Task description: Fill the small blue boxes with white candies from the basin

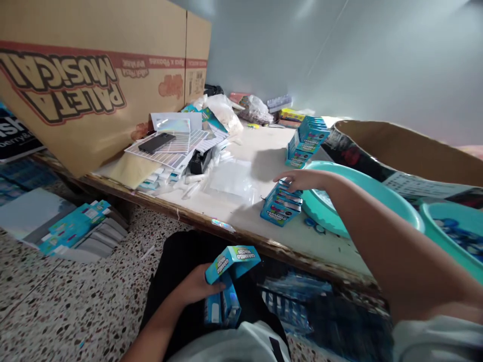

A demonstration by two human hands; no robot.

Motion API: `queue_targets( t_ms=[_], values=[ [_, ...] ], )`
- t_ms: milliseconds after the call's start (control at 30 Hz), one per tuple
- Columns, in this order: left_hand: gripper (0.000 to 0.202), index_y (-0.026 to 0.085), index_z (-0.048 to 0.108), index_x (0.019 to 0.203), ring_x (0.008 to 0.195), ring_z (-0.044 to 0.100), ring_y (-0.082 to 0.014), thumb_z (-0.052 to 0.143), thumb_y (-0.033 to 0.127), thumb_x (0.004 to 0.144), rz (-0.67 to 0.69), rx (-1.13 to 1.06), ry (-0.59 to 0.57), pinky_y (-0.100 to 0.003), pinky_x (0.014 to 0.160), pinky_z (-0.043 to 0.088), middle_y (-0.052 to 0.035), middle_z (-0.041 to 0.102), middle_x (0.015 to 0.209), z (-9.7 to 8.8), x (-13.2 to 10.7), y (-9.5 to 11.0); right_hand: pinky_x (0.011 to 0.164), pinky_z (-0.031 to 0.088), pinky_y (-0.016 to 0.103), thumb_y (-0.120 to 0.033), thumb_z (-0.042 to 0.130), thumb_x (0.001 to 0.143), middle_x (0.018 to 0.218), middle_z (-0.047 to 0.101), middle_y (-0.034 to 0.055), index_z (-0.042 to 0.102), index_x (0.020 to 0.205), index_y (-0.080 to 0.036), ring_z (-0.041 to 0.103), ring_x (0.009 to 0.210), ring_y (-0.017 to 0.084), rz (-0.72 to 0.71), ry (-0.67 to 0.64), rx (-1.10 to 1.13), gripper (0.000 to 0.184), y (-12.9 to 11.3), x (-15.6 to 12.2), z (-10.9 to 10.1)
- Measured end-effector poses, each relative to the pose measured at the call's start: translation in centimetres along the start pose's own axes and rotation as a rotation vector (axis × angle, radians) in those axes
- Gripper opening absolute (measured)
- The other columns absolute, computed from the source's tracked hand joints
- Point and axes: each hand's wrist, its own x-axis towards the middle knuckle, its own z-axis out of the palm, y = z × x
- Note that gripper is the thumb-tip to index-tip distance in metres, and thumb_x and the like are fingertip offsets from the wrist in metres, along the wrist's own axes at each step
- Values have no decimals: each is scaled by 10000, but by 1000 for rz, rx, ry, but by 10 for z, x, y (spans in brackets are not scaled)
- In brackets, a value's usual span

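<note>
My left hand, low over my lap, is closed on a small blue candy carton marked "Caramelo". Its folded panels show, and I cannot tell whether it holds anything. Just below that hand, more blue cartons are by my legs, partly covered. On the table, my right hand reaches over a row of blue candy boxes, its fingers curled on the top of the row. Part of its grip is hidden. Behind it stands another stack of the same boxes.
Turquoise basins and a large open box line the right side. A big cardboard box rises at left. Papers, a phone, a tape dispenser and plastic bags cover the table's left. Flat cartons lie below it.
</note>
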Motion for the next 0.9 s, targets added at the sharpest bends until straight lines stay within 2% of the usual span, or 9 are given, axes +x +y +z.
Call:
queue_targets(
  t_ms=[100,233,300,367,467,533,667,767,900],
  values=[
    [544,140,672,895,742,529,-152,855,576,627,-17,-19,14,-284,740,465,5,612,781,-1,3,-6,648,459,175,52,572,759,923,795,65,783,955,-42,714,736,89,55,-82,29,303,-2,-1,-2],
    [619,140,692,921,775,544,-167,866,635,592,-27,-14,37,-289,747,466,-5,626,805,-3,7,-12,862,510,322,9,394,889,1114,749,181,704,1171,-7,710,1002,207,81,157,-30,419,-17,-15,-9],
    [661,144,703,914,802,565,-184,867,679,562,-47,-42,55,-295,752,473,-17,647,823,-4,8,-15,966,479,386,-24,375,904,1207,705,193,688,1186,-48,654,1128,253,-24,332,-82,422,-38,-41,0],
    [700,149,719,935,859,601,-216,870,705,536,-65,-74,76,-308,780,491,-41,684,878,-5,7,-20,880,509,379,-76,440,874,1030,725,129,722,1000,-141,670,1001,250,-269,402,-113,316,-65,-82,25],
    [780,142,733,1011,962,643,-273,876,719,506,-78,-84,140,-346,859,514,-77,730,970,-7,5,-28,695,500,329,-136,535,800,804,706,50,683,791,-222,664,762,215,-480,-54,-101,171,-107,-153,91],
    [820,131,730,1044,994,662,-298,876,720,493,-98,-70,222,-368,894,521,-90,747,995,-7,2,-31,669,485,302,-116,543,779,827,718,32,690,845,-225,672,726,194,-351,-262,9,194,-127,-190,138],
    [697,124,747,1000,984,702,-308,847,668,576,-107,-88,264,-374,885,548,-99,775,974,-6,-6,-27,859,526,362,-311,703,775,1121,692,105,629,1217,-187,689,1007,277,14,-349,291,465,-144,-221,202],
    [575,128,756,937,924,728,-298,857,570,583,-86,-172,393,-371,856,570,-99,788,921,1,-10,-19,1008,500,414,-410,811,718,1309,562,141,460,1457,-191,624,1172,296,159,-318,466,847,-152,-219,221],
    [434,149,748,925,872,737,-262,825,475,649,-54,-192,634,-343,833,577,-80,788,893,15,-12,-19,1034,496,461,-483,910,607,1368,461,154,376,1522,-213,610,1187,324,218,-317,464,1093,-163,-206,232]
  ],
)
